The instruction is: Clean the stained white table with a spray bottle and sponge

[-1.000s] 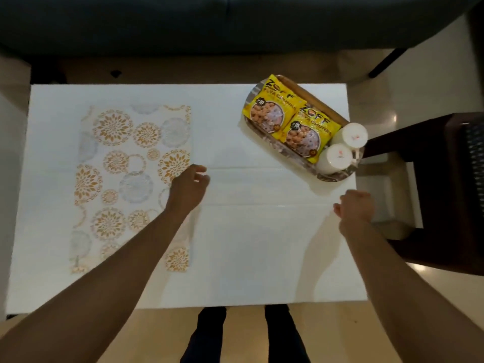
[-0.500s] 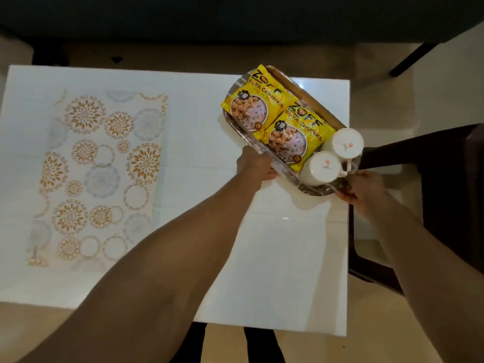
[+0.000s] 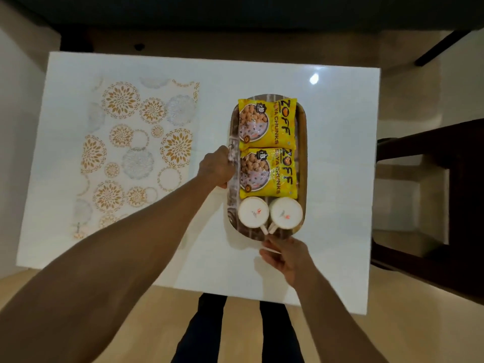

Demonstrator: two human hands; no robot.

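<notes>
The white table [image 3: 340, 158] fills the middle of the view. On its right half lies an oval wooden tray [image 3: 303, 153] with two yellow snack packets [image 3: 267, 148] and two upturned white cups [image 3: 269, 213]. My left hand [image 3: 217, 167] grips the tray's left rim. My right hand [image 3: 284, 254] holds the tray's near end, fingers under the rim. No spray bottle or sponge is in view.
A patterned placemat [image 3: 136, 153] with gold and grey circles covers the table's left part. A dark wooden chair [image 3: 432, 205] stands at the right edge. A dark sofa [image 3: 235, 11] runs along the far side. My legs show below the near edge.
Both hands went from the bare tabletop to the tray and took hold of it. The tray has turned from a diagonal at the table's right corner to lengthwise, further in on the table.
</notes>
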